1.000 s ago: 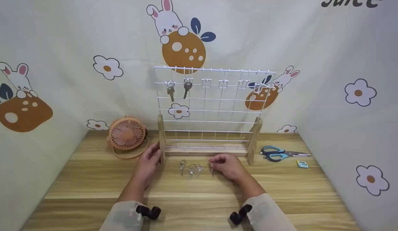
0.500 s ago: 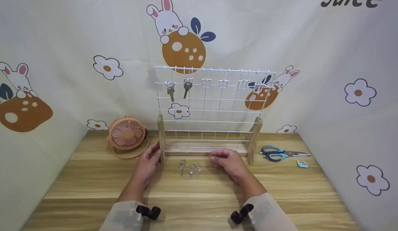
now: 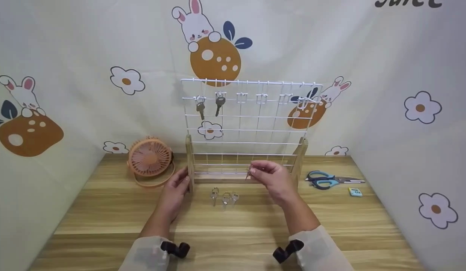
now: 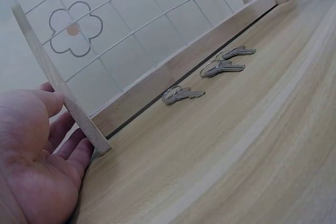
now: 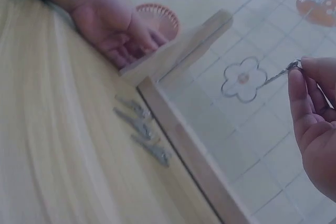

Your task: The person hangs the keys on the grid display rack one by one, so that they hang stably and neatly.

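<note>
In the head view, my right hand pinches a key by its ring between thumb and fingertips, raised in front of the rack's lower wires. The key's blade sticks out from the fingertips in the right wrist view. My left hand holds the left wooden leg of the white wire rack, thumb and fingers at its edge. Three keys with rings lie on the table before the rack: a left key, a middle key and a right key.
Along the rack's upper part hang several small white hooks; two carry dark-headed keys, a left one and a right one. An orange fan stands left of the rack. Scissors and a small light-blue device lie at right.
My right hand has lifted the key off the table, up and forward toward the rack's wires. The left hand has stayed at the rack's left leg.
</note>
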Tool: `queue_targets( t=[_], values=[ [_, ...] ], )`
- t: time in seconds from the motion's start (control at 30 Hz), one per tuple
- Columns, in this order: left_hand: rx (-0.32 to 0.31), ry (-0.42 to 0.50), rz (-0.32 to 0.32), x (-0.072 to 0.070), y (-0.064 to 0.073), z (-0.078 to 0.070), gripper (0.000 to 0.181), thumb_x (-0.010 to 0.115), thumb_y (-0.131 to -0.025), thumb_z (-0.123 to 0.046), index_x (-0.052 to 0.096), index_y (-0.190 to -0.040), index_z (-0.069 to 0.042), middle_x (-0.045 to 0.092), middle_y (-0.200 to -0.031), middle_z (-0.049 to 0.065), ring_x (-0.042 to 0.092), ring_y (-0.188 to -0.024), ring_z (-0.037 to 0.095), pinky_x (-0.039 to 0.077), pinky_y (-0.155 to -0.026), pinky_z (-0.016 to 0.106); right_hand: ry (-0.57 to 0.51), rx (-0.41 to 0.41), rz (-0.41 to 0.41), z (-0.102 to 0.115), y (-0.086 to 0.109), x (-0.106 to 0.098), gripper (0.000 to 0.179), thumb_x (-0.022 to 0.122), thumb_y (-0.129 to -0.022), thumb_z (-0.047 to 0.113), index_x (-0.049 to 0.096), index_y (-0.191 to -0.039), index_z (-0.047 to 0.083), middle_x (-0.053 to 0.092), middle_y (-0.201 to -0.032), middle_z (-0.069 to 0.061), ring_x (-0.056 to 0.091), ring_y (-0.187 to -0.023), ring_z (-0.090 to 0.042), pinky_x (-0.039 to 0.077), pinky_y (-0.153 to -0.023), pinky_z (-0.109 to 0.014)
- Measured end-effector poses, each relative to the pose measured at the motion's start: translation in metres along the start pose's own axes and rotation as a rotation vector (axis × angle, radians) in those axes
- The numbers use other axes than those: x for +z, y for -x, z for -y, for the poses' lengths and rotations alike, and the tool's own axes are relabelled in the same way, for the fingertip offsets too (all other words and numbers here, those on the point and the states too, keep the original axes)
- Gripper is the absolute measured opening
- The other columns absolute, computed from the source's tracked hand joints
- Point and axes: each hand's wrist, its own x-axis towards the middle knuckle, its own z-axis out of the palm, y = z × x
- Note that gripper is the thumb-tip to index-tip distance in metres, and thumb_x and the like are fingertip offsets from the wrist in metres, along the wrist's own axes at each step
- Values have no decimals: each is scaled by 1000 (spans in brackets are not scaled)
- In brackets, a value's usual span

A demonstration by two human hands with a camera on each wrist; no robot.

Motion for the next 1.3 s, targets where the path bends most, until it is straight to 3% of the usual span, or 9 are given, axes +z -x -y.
queue_targets(
  t=[0.13,0.47,0.7,0.83,1.07,1.3],
  values=[
    [-2,16,6,1,-1,2,53,52,-114,-15,41,-165,-10,44,-168,17,42,-154,30,40,-128,49,-43,-24,11,22,0,8,21,73,-95,-9,77,-115,-2,79,-100,-2,77,-90,-13,66,-87,-27],
    [-1,22,-11,1,-2,2,51,54,-113,-13,44,-163,-10,46,-167,16,45,-153,31,41,-128,50,45,-186,25,111,-15,34,26,75,-96,-4,74,-122,-4,79,-107,-5,77,-100,-16,65,-96,-32],
    [-9,8,-5,-1,-3,4,51,53,-113,-15,43,-163,-12,45,-168,14,45,-153,30,41,-127,49,-7,-248,13,154,-26,57,32,77,-96,0,72,-128,-5,76,-110,-8,77,-100,-17,64,-98,-32],
    [-15,15,3,-2,-3,5,51,53,-113,-16,43,-163,-12,45,-168,13,45,-153,29,41,-128,49,-51,-255,-26,163,-31,69,33,78,-95,-1,73,-127,-4,76,-110,-9,77,-101,-18,64,-98,-33],
    [-4,-9,-11,-2,-4,5,49,54,-113,-16,46,-162,-14,50,-163,13,49,-148,27,48,-118,37,-123,-276,-92,160,-37,81,36,74,-95,-7,68,-131,-11,76,-107,-8,78,-95,-16,65,-96,-33],
    [0,-11,-19,0,-3,3,50,55,-113,-17,47,-162,-13,51,-163,15,49,-149,30,46,-123,44,-156,-282,-126,157,-41,84,34,75,-96,-5,70,-130,-8,75,-108,-10,78,-95,-18,65,-95,-33]
  ],
)
